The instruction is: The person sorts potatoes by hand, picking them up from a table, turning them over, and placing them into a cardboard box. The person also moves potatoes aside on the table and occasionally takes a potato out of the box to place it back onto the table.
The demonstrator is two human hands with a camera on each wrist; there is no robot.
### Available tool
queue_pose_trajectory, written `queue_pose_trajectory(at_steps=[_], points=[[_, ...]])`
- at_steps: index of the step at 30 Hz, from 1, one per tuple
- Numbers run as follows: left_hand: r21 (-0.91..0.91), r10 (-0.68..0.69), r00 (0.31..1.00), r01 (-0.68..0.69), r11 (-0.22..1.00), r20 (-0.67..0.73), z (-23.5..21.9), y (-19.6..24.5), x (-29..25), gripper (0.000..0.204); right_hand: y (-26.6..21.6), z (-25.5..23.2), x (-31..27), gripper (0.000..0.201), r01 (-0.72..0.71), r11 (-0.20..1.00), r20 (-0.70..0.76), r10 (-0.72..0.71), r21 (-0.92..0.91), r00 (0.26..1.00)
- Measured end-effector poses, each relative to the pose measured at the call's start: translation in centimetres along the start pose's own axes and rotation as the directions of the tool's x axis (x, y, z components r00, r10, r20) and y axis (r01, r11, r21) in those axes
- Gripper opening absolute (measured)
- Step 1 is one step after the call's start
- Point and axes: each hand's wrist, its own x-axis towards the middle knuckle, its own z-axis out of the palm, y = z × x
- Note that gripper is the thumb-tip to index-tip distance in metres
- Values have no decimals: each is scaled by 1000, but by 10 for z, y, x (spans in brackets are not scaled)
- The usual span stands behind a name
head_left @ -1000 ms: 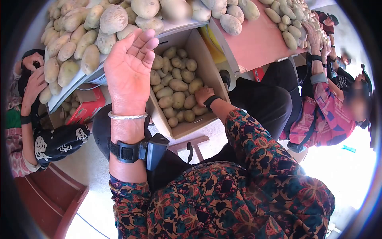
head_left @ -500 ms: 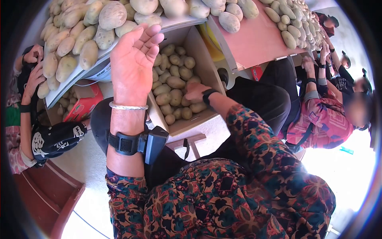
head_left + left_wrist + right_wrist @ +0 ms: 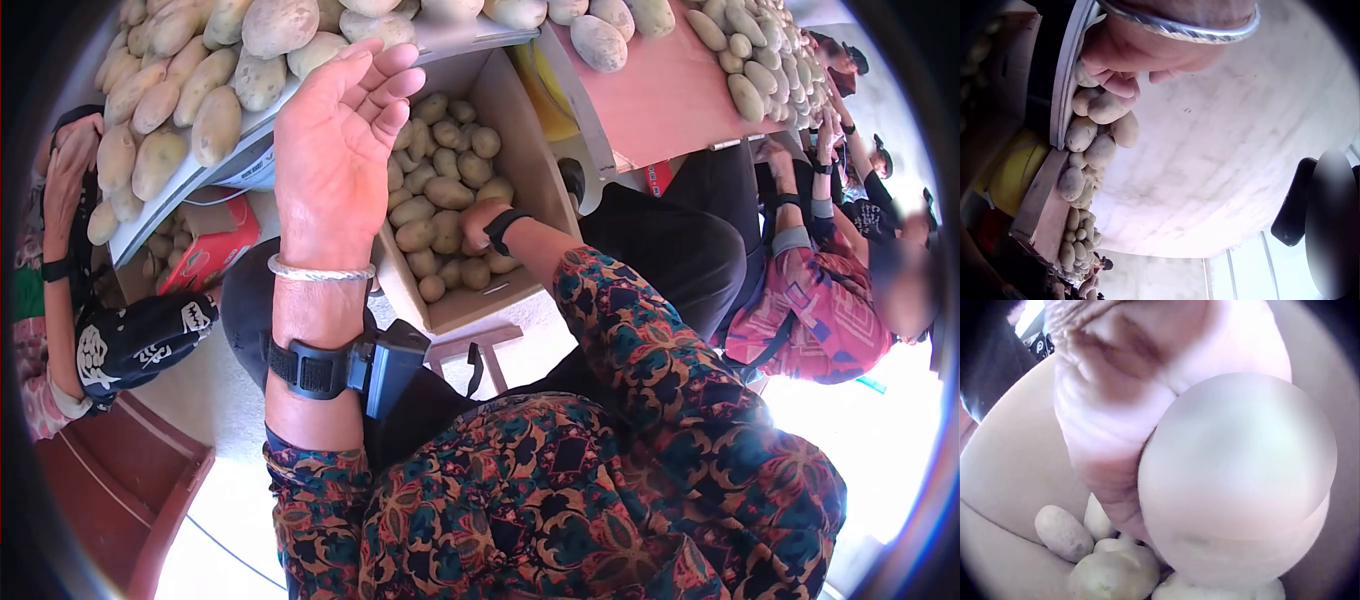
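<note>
Now R hand (image 3: 483, 222), grip state unclear, has moved in from the box (image 3: 527, 140) wall, likely bringing potatoes (image 3: 448, 192) beside it w/in reach; L hand (image 3: 335, 165) raised, empty, fingers loosely apart.

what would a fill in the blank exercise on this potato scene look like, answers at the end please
The hand down inside the cardboard box of potatoes is the person's ____ hand. The side of the left hand turned toward the head camera is the ____. The bracelet circles the ____ wrist.

Missing words: right; palm; left
</note>
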Motion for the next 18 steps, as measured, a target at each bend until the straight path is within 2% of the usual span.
queue_pose_trajectory(at_steps=[1, 5, 7, 8, 10, 11, 13, 14, 16, 18], points=[[2, -2, 1000, 2, 1000, 1, 1, 0, 1, 37, 1, 2, 5, 32, -9, 999, 18, 9, -47, 1000], [10, -4, 1000, 4, 1000, 21, 1, 1, -1, 37, 11, -5, 17, 34, 25, 1000, 105, -25, 0, 994], [12, -5, 1000, 5, 1000, 29, 0, 1, -3, 36, 14, -8, 23, 39, -67, 986, 242, 28, 154, 970], [22, -6, 1000, 6, 1000, 22, 1, 1, -4, 36, 12, -4, 24, 39, -68, 986, 246, 28, 155, 969], [33, -1, 1000, 0, 999, 15, 1, 2, -4, 36, 3, -4, 22, 47, 40, 999, 262, -31, -29, 965], [23, -3, 1000, 3, 1000, 20, 1, 2, -4, 36, 2, -7, 21, 47, 43, 998, 257, -33, -36, 966], [14, -10, 1000, 9, 1000, 26, 2, 1, -6, 36, 1, -13, 9, 52, -70, 979, 261, 18, 191, 965], [19, -2, 1000, 2, 1000, 12, 3, 1, -5, 34, 2, -19, 7, 52, -70, 980, 257, 20, 187, 966], [23, 1, 1000, -1, 1000, -7, 1, 1, -5, 32, 5, -25, 9, 56, -161, 935, 306, 60, 316, 950], [22, -2, 1000, 2, 1000, 12, 0, 3, -3, 31, 7, -34, 12, 57, -170, 944, 306, 79, 282, 949]])
